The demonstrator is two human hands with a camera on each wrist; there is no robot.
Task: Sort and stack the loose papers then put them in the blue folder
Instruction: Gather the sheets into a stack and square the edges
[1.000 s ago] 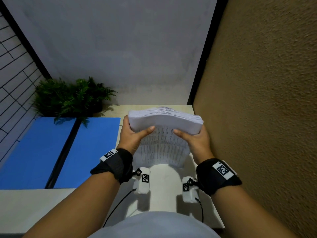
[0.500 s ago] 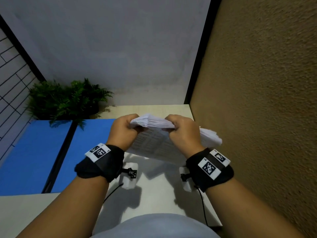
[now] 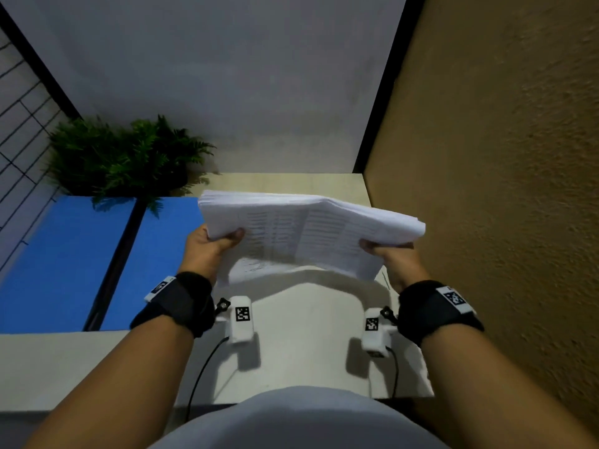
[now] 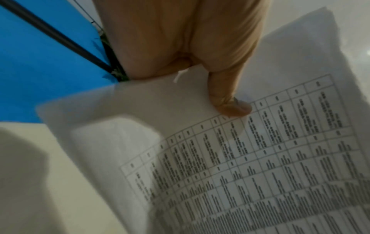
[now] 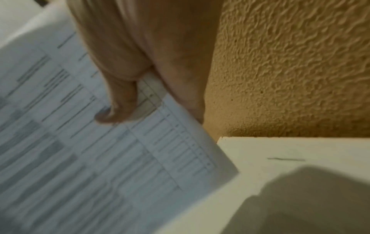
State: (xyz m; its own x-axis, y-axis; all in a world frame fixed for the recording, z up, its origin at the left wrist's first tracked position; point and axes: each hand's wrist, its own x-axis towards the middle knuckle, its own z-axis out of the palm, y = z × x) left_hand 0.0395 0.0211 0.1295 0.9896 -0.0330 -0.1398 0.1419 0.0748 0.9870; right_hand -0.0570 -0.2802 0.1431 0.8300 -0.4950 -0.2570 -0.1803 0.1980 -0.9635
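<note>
The blue folder [image 3: 68, 260] is lying open on the table [image 3: 301, 335] left of the grip, holding nothing visible, while the paper stack [image 3: 304, 234] is hanging above the table, pinched at its ends by left hand [image 3: 207, 251] and right hand [image 3: 393, 264].

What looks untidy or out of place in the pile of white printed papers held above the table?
The pile of white printed papers is uneven: its right-hand edges fan out in steps, and lower sheets sag towards the table. The left hand and right hand pinch its ends.
</note>
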